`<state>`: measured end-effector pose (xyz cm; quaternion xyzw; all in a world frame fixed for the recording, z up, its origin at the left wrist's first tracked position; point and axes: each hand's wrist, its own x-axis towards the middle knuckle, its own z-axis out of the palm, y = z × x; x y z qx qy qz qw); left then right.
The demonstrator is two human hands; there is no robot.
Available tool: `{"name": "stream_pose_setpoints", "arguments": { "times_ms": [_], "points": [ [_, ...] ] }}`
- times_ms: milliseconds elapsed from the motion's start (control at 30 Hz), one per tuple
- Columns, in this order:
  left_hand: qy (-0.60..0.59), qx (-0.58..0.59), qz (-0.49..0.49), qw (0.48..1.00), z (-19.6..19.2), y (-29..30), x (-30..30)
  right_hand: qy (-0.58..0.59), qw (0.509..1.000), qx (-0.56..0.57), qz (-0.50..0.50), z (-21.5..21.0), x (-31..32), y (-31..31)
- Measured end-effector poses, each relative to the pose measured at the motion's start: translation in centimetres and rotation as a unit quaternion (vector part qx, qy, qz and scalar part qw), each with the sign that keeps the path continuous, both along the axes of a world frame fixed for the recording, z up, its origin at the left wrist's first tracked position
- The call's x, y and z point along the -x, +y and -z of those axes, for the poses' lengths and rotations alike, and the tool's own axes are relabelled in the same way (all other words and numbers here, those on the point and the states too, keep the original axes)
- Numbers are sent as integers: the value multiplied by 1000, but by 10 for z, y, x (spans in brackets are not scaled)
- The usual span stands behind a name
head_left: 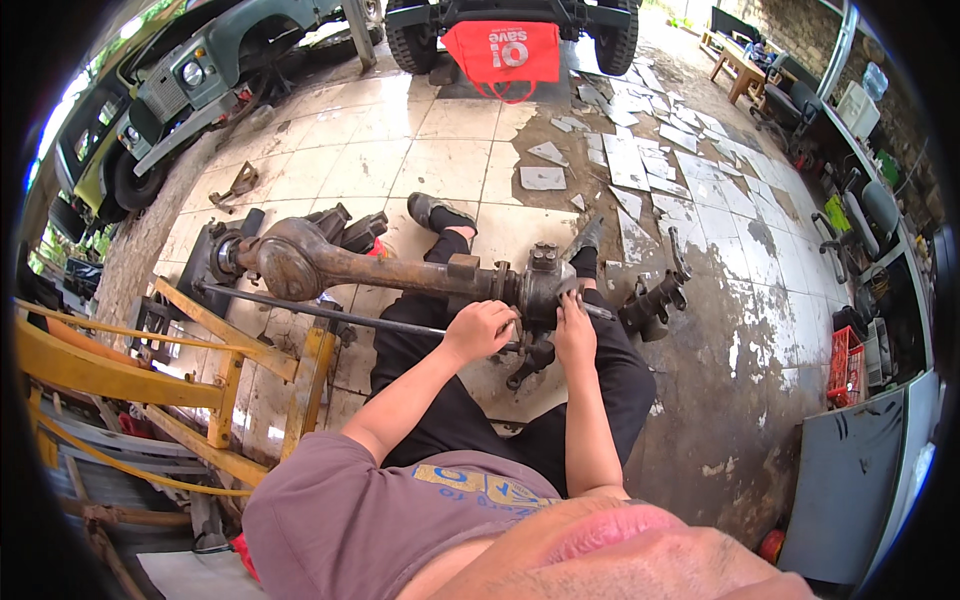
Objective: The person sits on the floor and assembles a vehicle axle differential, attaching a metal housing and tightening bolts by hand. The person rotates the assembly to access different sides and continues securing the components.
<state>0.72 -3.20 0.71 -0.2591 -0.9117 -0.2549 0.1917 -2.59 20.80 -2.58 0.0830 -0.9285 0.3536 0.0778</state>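
A rusty vehicle axle (390, 268) lies across in front of me. Its round differential housing (287, 262) is at the left and a dark steering knuckle housing (545, 288) is at the right, between my legs. My left hand (482, 330) is curled just left of the knuckle, fingertips at its lower edge; what they grip is hidden. My right hand (574, 328) presses its fingers together against the knuckle's right side, and whatever is in them is too small to name. A long dark steel rod (325, 314) runs in front of the axle and ends by my left hand.
A yellow metal frame (228, 400) stands close at my left. Rusty hub parts (652, 303) lie right of my leg, and a small bracket (235, 186) on the tiles farther left. Broken tiles (628, 160) cover the far floor. A red crate (845, 365) and grey cabinet (840, 490) stand right.
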Motion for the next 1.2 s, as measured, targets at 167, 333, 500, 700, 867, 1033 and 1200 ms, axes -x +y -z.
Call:
{"name": "stream_pose_setpoints", "arguments": {
  "times_ms": [167,333,500,700,867,1033,1200],
  "points": [
    [15,-9,8,1000,-2,6,-2,65,998,0,15,4,4,2],
    [12,-8,1,1000,1,0,-1,35,999,8,0,6,-1,2],
    [1,1,4,1000,-3,4,0,58,998,16,14,1,7,0],
    [0,-10,5,1000,-2,5,-3,60,998,0,11,7,-8,0],
    [-2,-6,5,1000,-1,3,-1,60,998,26,14,3,4,2],
    [11,-12,8,1000,-4,5,-1,62,997,33,17,4,5,1],
    [2,5,5,1000,-3,0,1,58,998,34,5,7,5,0]
  ]
}}
